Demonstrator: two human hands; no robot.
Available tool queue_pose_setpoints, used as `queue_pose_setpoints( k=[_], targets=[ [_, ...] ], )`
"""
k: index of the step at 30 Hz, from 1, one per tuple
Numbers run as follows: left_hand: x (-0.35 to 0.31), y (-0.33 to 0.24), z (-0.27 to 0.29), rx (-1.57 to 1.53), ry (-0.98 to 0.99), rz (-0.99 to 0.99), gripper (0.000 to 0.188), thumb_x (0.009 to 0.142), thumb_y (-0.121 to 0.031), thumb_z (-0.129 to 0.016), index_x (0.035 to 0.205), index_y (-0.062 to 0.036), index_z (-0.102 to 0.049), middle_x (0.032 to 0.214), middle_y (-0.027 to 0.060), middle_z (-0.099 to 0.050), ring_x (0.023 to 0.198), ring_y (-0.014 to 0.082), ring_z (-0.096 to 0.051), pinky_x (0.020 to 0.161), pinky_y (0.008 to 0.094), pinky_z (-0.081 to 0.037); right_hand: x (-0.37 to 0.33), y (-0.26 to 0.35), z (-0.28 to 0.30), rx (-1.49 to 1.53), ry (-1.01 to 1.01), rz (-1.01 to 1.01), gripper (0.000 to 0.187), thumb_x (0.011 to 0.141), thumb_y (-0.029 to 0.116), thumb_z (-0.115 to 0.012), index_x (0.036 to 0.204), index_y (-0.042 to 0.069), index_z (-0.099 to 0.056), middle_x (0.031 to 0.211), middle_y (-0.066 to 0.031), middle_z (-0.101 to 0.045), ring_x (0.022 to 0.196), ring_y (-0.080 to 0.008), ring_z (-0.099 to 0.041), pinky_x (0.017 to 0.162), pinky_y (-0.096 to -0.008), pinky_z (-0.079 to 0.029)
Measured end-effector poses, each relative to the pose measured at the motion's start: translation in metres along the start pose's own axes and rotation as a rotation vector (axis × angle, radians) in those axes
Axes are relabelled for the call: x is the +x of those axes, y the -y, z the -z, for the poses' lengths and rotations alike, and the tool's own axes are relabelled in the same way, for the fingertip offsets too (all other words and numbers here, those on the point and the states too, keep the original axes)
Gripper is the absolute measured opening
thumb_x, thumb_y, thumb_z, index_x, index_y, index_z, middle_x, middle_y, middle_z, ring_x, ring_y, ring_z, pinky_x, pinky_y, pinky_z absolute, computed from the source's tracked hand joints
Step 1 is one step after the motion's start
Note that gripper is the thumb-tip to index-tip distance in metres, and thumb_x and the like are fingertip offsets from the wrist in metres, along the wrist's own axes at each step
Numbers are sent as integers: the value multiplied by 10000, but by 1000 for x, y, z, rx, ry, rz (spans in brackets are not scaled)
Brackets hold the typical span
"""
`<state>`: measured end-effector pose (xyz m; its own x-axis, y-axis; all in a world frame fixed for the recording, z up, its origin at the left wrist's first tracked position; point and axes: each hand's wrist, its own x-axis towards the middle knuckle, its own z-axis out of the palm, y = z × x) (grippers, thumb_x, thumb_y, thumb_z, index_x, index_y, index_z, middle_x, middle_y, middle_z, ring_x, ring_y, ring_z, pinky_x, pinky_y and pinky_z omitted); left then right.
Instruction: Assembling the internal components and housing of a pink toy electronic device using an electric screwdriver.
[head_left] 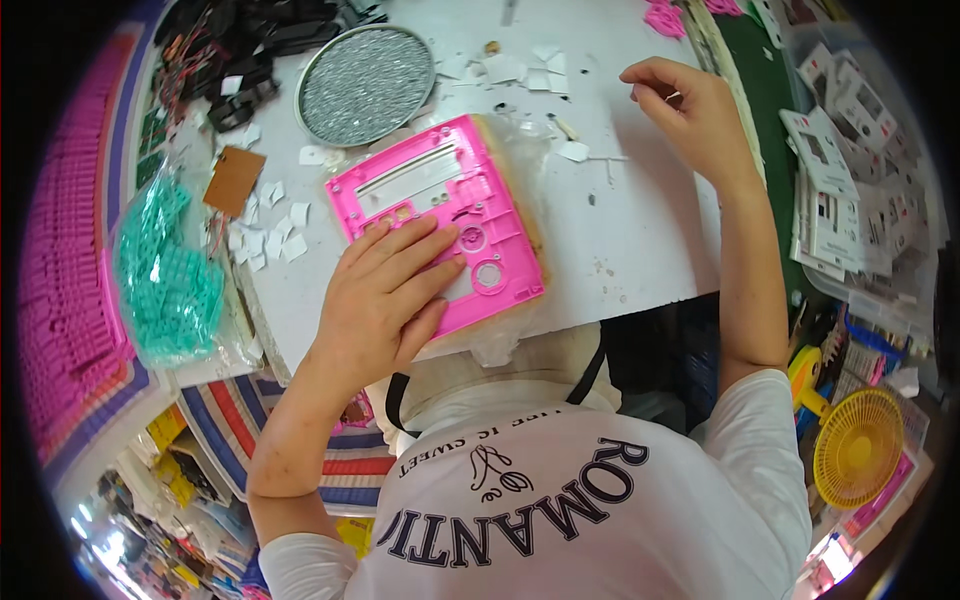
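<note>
In front of me a bright pink plastic casing (510,255) lies tilted on a padded block wrapped in clear plastic (528,190). It has moulded ribs, round openings and a long pale slotted window. My left hand (395,280) rests flat on its lower left part, fingers stretched out and slightly apart, covering some of it. Raised over the right side of the table, my right hand (690,110) is apart from the casing. Its fingers are curled, with thumb and index tips close together. Anything pinched there is too small to make out.
A round tray of small silvery parts (368,85) stands behind the casing. White scraps (275,235) and a brown square piece (234,181) lie left, near a bag of teal parts (165,270). Black parts fill the far left. White panels (830,190) and a yellow fan (857,447) are right.
</note>
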<state>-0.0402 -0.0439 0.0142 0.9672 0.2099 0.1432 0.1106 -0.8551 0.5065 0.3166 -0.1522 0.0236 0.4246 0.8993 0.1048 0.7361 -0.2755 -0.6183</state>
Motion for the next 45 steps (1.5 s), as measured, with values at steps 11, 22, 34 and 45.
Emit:
queue_pose_setpoints(
  k=[11, 22, 34, 45],
  targets=[
    [-1, -16, -8, 49, -49, 32, 359, 811, -85, -675, 1167, -51, -703, 1332, 125, -648, 1309, 334, -546, 1128, 492, -344, -217, -49, 54, -112, -492, -303, 166, 869, 33, -680, 1021, 23, -747, 885, -99, -719, 713, -218, -678, 660, -267, -515],
    [3, -12, -10, 57, -103, -31, 350, 784, -64, -686, 1133, -42, -700, 1315, 146, -644, 1277, 354, -551, 1087, 495, -392, -35, -120, 21, -683, -288, -88, 244, 923, 253, -632, 1122, 138, -712, 1063, -84, -633, 1054, -302, -588, 851, -458, -521],
    [-3, -44, -5, -217, -100, 304, 517, 748, -317, -823, 1164, -59, -659, 1140, 123, -648, 1106, 309, -601, 986, 524, -427, -91, 101, -31, 186, 197, 511, 279, 808, 10, -690, 1078, 67, -732, 1012, -119, -683, 869, -309, -678, 756, -375, -558],
    [-1, -36, 1, 64, 93, -35, 583, 649, -430, -843, 1045, -75, -605, 1477, 123, -503, 1298, 334, -492, 1155, 618, -264, -63, 73, -45, 543, 81, 155, 149, 897, 4, -697, 1043, -14, -718, 952, -74, -705, 870, -130, -671, 783, -262, -544]
  ],
)
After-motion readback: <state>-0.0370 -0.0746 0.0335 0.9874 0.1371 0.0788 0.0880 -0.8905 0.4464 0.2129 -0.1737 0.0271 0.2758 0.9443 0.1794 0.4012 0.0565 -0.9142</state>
